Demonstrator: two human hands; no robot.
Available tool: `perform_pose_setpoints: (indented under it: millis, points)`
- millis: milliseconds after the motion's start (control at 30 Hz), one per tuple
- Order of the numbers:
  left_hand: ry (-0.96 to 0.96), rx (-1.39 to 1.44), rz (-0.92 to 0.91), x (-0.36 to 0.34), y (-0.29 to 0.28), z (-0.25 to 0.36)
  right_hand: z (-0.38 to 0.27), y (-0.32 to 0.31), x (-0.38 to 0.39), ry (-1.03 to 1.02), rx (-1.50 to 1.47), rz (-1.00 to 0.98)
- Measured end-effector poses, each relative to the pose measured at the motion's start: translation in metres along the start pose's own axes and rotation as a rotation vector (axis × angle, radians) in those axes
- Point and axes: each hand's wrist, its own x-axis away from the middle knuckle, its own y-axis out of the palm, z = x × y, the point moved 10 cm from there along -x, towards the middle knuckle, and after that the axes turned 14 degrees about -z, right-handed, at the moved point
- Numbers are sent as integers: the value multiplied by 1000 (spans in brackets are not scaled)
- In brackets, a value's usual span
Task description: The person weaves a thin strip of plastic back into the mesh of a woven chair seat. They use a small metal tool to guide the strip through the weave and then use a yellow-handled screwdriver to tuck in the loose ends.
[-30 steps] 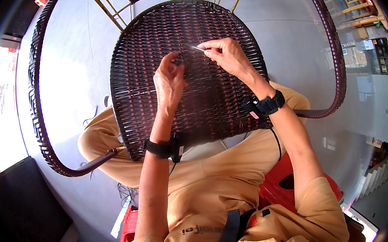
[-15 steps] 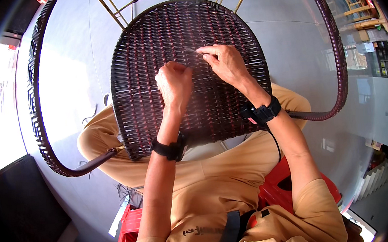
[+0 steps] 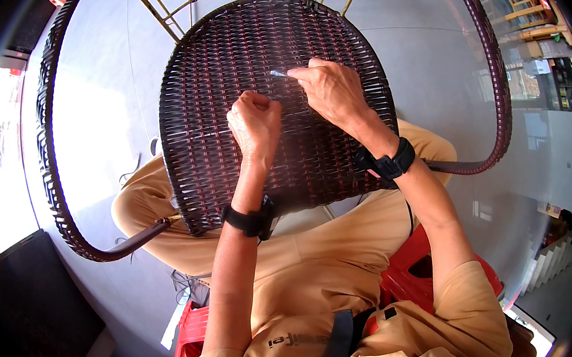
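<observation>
A dark brown and reddish woven wicker chair is in front of me, its seat close to my lap. Above the weave, my right hand pinches a thin, shiny tool whose short tip sticks out toward the left; the rest is hidden in my fingers, so its exact kind is unclear. My left hand is closed over the middle of the seat, a little nearer to me. Whatever its fingers may hold is hidden.
Curved wrapped armrests sweep round both sides of the seat. Gold-coloured metal rods join it at the far side. I sit on red plastic stools. Loose cables lie at the lower left, and wooden frames stand far right.
My right hand has turned slightly, and the tool's tip now catches the light. The chair has shifted a little to the left. My left hand stays closed in nearly the same place.
</observation>
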Motion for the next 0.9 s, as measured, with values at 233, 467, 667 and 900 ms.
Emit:
perform_pose_setpoints:
  millis: [233, 467, 667, 900]
  points:
    - [-2, 41, 6, 3, 0, -1, -26, -7, -1, -111, 279, 68]
    - [68, 19, 36, 3, 0, 1, -55, 13, 6, -176, 667, 138]
    - [-60, 27, -15, 3, 1, -2, -65, 26, -1, -175, 824, 71]
    - [75, 48, 39, 0, 2, -9, -59, 9, -32, -109, 694, -193]
